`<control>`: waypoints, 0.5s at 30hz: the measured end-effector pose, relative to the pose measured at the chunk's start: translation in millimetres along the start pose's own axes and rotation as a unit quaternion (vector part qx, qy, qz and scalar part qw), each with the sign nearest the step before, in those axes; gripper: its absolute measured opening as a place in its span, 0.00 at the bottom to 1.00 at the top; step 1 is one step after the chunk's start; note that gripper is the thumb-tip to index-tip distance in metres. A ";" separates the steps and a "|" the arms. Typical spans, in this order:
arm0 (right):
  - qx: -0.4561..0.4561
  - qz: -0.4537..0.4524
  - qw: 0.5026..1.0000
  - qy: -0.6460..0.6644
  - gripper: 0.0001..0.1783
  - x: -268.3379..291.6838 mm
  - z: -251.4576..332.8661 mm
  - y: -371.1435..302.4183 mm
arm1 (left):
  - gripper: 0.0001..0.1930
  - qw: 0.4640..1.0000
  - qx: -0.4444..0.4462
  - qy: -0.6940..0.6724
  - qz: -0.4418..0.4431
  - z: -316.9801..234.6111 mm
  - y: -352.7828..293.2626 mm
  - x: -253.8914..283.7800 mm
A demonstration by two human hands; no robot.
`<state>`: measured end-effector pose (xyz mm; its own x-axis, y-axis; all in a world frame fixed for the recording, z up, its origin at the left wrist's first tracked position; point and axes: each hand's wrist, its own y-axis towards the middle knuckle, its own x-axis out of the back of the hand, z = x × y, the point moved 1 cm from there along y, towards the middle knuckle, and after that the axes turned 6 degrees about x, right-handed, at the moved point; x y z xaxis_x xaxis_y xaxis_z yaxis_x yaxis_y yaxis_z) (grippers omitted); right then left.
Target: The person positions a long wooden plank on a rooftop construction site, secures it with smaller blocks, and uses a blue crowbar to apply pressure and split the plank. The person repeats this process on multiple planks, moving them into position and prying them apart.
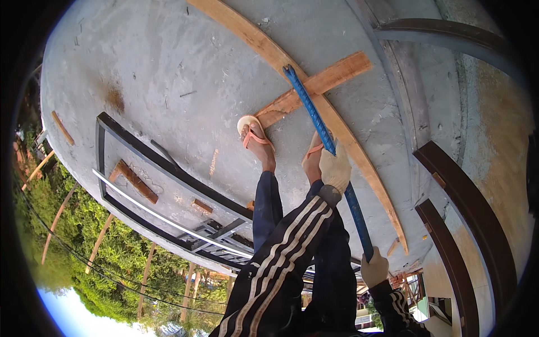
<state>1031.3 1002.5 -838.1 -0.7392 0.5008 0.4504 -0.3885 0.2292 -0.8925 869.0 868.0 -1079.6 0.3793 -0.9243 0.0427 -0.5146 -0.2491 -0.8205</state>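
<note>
Pale grey concrete floor (185,78) fills your view from 9 o'clock through 12. A black metal frame (123,135) lies between 8 and 9 o'clock, and a long wooden board (359,147) runs from 11 to 4 o'clock. Two dark brown beams (473,208) sit toward 4 o'clock. Your blue pry bar (313,115) slants from 12 o'clock, its forked tip over the long board, down between 4 and 5. A short wooden board (339,76) crosses the long one toward 1 o'clock, its lower end beside your left sandal (247,120). Your gloved left hand (335,167), near 3 o'clock, is clamped around the bar's middle; your gloved right hand (374,269) grips its lower end.
</note>
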 end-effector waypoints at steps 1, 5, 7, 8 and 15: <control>0.006 0.008 1.000 -0.019 0.13 -10.8 -8.5 7.9 | 0.17 1.000 0.016 0.018 0.000 6.1 0.3 -0.8; -0.027 0.017 0.999 -0.030 0.15 -64.9 -27.7 38.5 | 0.17 0.999 0.046 0.004 0.005 30.8 18.6 -1.2; -0.024 0.049 0.998 -0.023 0.15 -88.0 -34.4 54.5 | 0.16 0.998 0.042 -0.031 0.019 44.7 30.1 -1.3; -0.023 0.059 0.998 -0.015 0.15 -95.3 -37.9 57.1 | 0.15 0.998 0.054 -0.032 0.019 51.7 31.6 -0.5; -0.009 0.049 0.999 -0.017 0.12 -96.8 -59.9 76.2 | 0.13 0.999 0.035 -0.014 -0.027 60.7 37.2 -13.2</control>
<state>1106.2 1021.5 -951.2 -0.7914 0.4930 0.3615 -0.3037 0.1961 -0.9323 891.5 888.5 -1145.3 0.4280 -0.9009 0.0728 -0.4379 -0.2772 -0.8552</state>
